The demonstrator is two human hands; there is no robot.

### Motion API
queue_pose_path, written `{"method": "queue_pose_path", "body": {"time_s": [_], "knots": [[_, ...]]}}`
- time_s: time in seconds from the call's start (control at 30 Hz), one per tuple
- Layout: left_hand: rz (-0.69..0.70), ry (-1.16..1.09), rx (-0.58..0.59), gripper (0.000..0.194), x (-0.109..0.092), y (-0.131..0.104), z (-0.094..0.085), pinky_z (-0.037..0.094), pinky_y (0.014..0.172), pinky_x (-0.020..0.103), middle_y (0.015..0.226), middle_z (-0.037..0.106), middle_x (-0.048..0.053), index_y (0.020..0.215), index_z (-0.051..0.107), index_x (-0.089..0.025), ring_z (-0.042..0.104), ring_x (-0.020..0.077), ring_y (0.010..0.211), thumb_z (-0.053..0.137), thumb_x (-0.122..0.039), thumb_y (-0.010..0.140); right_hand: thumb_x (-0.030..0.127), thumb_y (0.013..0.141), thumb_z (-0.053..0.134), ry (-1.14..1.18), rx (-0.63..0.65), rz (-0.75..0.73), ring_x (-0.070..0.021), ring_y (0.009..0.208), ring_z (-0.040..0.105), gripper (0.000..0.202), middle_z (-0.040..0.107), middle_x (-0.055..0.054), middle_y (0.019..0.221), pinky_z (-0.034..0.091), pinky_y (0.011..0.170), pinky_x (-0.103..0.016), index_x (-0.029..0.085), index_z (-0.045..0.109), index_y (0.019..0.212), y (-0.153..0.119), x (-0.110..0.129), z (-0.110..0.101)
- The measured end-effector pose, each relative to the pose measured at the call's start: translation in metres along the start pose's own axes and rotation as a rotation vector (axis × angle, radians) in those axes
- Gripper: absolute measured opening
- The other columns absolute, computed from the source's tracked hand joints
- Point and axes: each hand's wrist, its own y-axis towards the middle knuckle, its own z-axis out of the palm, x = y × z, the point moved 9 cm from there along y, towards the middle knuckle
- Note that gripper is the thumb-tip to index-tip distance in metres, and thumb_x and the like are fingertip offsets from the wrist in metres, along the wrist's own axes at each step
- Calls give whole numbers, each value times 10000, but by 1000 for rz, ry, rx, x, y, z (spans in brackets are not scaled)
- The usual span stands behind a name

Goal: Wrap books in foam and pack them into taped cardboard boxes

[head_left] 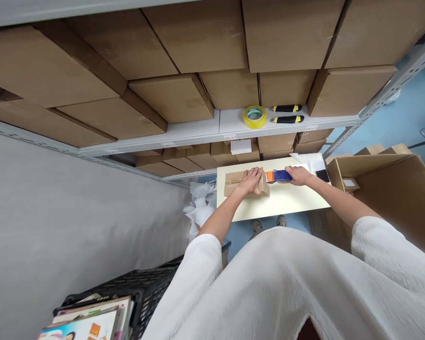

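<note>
left hand (250, 181) is spread over the box (231, 190) on the desk (286, 204), blue-and-orange tool (282, 176) gripped by the right hand (297, 175) at its end. flaps look closed, taping progress can't be told tbh

Plain white top (269, 283) worn, pretty roomy cut, soft-looking fabric, fine crinkly texture picked up all over. Loose short sleeves included, left one (201, 255) and right one (386, 241) both white too, forearms left uncovered. No gloves worn on left hand (251, 180) or right hand (297, 175). Notch-like opening seen in white fabric at bottom edge, dark reddish-brown stuff (308, 330) showing through. Greyish shoes (281, 220) worn, lighter lacing kinda made out. Sliver of grey-brown trouser leg (258, 232) also shown, rest hidden by top.
</note>
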Motion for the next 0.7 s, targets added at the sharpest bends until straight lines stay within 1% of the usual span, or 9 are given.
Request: {"method": "queue_pose_path", "body": {"time_s": [0.1, 0.3, 0.47, 0.53, 0.7], "knots": [[-1, 6, 14, 1445, -4, 4, 4, 209, 1333, 618, 1759, 331, 296, 1777, 79, -189, 298, 472, 1657, 940, -436, 642, 483, 1047, 564, 16, 5, 3, -347, 1106, 706, 387, 693, -198, 1309, 459, 841, -392, 205, 496, 1309, -5, -6, 6], [11, 4, 35, 1437, -10, 7, 10, 190, 1332, 641, 1762, 320, 309, 1772, 104, -186, 297, 491, 1652, 951, -398, 630, 400, 977, 639, 0, 40, 15, -343, 1129, 710, 410, 697, -174, 1326, 474, 857, -389, 219, 502, 1318, -15, -20, 18], [15, 1, 35, 1443, -13, 7, 13, 182, 1335, 648, 1768, 320, 301, 1776, 104, -185, 299, 482, 1654, 957, -383, 630, 386, 943, 677, 4, 52, 0, -355, 1171, 706, 448, 696, -179, 1346, 489, 884, -400, 214, 523, 1327, -21, -25, 21], [13, -4, 46, 1445, -14, 8, 14, 172, 1340, 640, 1774, 308, 301, 1778, 104, -184, 287, 479, 1661, 961, -383, 632, 409, 951, 678, 8, 53, -2, -356, 1169, 709, 449, 701, -181, 1341, 492, 892, -403, 213, 531, 1327, -23, -26, 21], [10, -18, 69, 1435, -18, 11, 18, 159, 1346, 643, 1792, 273, 299, 1783, 102, -183, 252, 488, 1674, 951, -395, 646, 556, 998, 643, 26, 66, 0, -356, 1160, 719, 508, 720, -185, 1324, 495, 912, -408, 201, 530, 1343, -30, -30, 23]]}}
